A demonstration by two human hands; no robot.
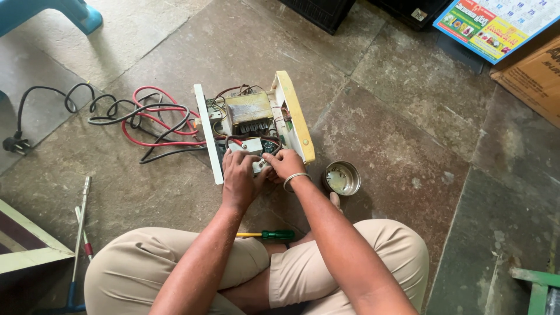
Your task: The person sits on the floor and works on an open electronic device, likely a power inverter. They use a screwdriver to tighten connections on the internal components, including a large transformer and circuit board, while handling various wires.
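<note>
A person sits cross-legged on a floor [408,116] of rough grey-brown stone slabs. A green-handled screwdriver [269,235] lies between the knees, and long metal tools [81,219] lie by the left knee.

Both hands meet at the near end of an open power unit [254,125]. The left hand [239,178] lies palm-down, fingers curled together over a small white part [252,147] inside the unit. The right hand [284,164], a bangle at its wrist, has its fingers bent and pinched on the same spot; what they grip is hidden.

The unit sits on the floor just past the hands, its long axis running away from the person, white side panels upright, transformer [249,112] in the middle. A steel bowl [342,178] stands just right of it. Red and black cables [146,119] trail left to a plug [14,144]. Farthest off lie a calendar [496,23] and a cardboard box [534,76].
</note>
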